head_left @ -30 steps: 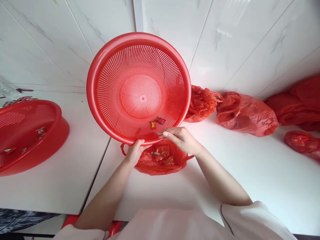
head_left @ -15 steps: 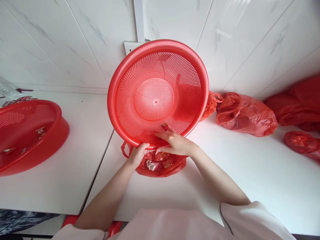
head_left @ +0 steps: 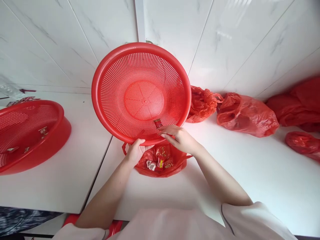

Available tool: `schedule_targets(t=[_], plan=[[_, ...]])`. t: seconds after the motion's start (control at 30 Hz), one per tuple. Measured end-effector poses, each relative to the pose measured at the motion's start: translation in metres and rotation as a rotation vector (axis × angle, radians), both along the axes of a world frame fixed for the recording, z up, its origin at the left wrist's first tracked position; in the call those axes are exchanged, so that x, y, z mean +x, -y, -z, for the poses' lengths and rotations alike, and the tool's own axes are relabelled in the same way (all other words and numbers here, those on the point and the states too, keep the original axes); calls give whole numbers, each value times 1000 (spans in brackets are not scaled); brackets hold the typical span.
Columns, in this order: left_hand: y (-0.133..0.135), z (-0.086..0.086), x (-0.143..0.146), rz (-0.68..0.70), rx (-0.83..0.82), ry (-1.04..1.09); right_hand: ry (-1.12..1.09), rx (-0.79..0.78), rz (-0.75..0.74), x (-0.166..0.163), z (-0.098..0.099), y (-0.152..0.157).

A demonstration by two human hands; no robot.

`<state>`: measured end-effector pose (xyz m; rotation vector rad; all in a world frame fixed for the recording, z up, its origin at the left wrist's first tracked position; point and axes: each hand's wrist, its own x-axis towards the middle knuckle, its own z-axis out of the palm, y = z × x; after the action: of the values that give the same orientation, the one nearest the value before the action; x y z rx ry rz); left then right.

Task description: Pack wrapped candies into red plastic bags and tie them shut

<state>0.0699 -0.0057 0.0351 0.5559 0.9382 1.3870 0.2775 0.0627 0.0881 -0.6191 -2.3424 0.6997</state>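
On the white desk (head_left: 190,190) before you, a crinkled red plastic bag (head_left: 178,162) gapes over glossy wrapped sweets (head_left: 151,165), one yellow-marked sweet (head_left: 160,163) newly visible. Your left hand (head_left: 136,153) pinches the rim of the tilted, round, perforated colander (head_left: 144,100) above; your right hand (head_left: 182,140) curls beside a dark-red sweet (head_left: 158,123), grip unclear.

Two round, perforated red plastic baskets (head_left: 143,65) (head_left: 58,140) and at least five red plastic bags (head_left: 160,174) (head_left: 246,115) are surrounding the hands (head_left: 136,153) (head_left: 183,141). At the right fingertips (head_left: 165,136), one red wrapped packet (head_left: 158,123) is lying.
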Motion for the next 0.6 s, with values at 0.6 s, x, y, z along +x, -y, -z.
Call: schedule_targets(t=[0.6], plan=[[5,-3,5,126,36,-39,281,-18,-119,8,5,-6]])
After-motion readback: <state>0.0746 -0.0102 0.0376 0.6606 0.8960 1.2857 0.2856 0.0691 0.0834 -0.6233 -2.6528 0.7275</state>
